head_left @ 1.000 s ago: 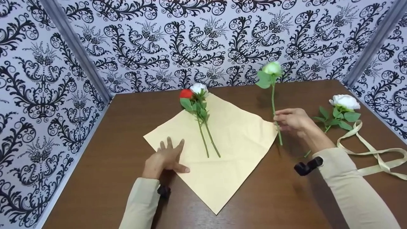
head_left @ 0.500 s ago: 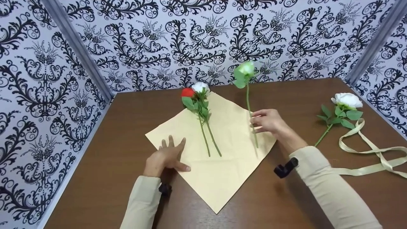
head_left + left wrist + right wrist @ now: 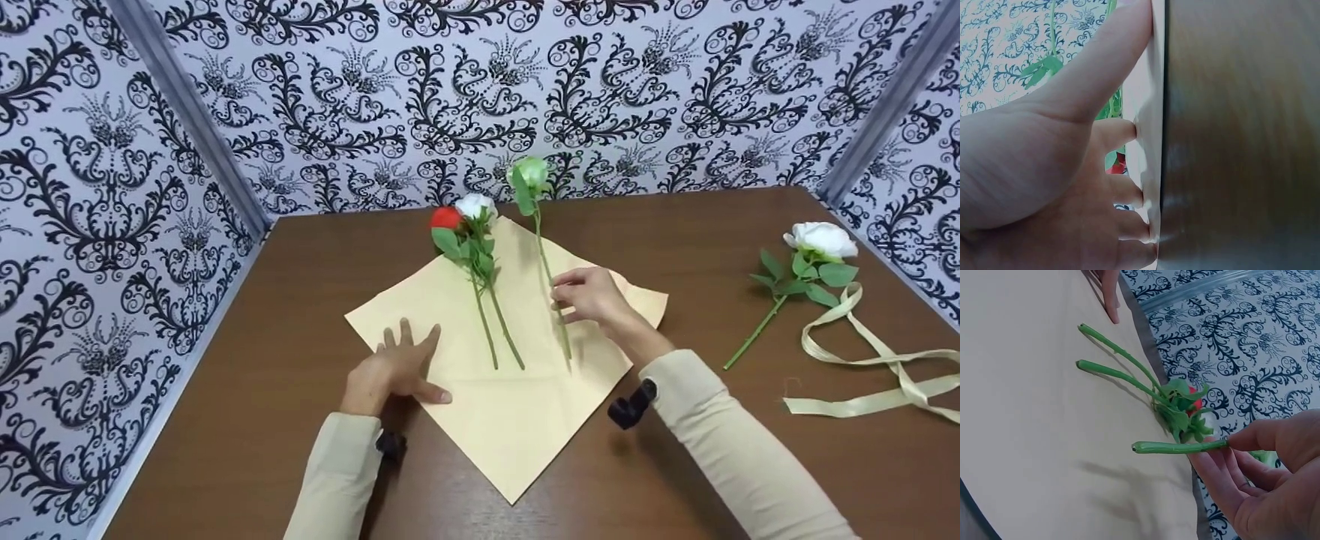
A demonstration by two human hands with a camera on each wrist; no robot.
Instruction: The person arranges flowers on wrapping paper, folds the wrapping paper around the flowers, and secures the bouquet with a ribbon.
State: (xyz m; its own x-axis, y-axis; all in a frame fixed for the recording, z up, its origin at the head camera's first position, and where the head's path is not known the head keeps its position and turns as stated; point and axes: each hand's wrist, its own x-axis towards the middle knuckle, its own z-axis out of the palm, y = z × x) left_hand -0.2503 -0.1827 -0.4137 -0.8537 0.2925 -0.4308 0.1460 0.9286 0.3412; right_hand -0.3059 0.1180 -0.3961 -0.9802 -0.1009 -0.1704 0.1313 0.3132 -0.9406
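Note:
My right hand (image 3: 600, 304) pinches the stem of a pale green-white artificial rose (image 3: 533, 174) between thumb and fingers. In the right wrist view the rose's cut stem end (image 3: 1162, 448) sticks out past the fingertips, above the paper. My left hand (image 3: 394, 367) lies with fingers spread on the left edge of a cream sheet of wrapping paper (image 3: 502, 427), set as a diamond. The left wrist view shows its fingertips (image 3: 1127, 188) pressing the paper. A red rose (image 3: 445, 218) and a white rose (image 3: 475, 205) lie side by side on the sheet, stems toward me.
Another white rose (image 3: 821, 240) with leaves lies at the right of the brown table (image 3: 225, 420). Beside it a cream ribbon (image 3: 840, 407) is loosely looped. Patterned walls (image 3: 465, 97) stand behind and at the sides.
My right hand has carried the green-white rose leftward, from the paper's right corner to over the sheet beside the two roses. The left hand has stayed on the paper's edge.

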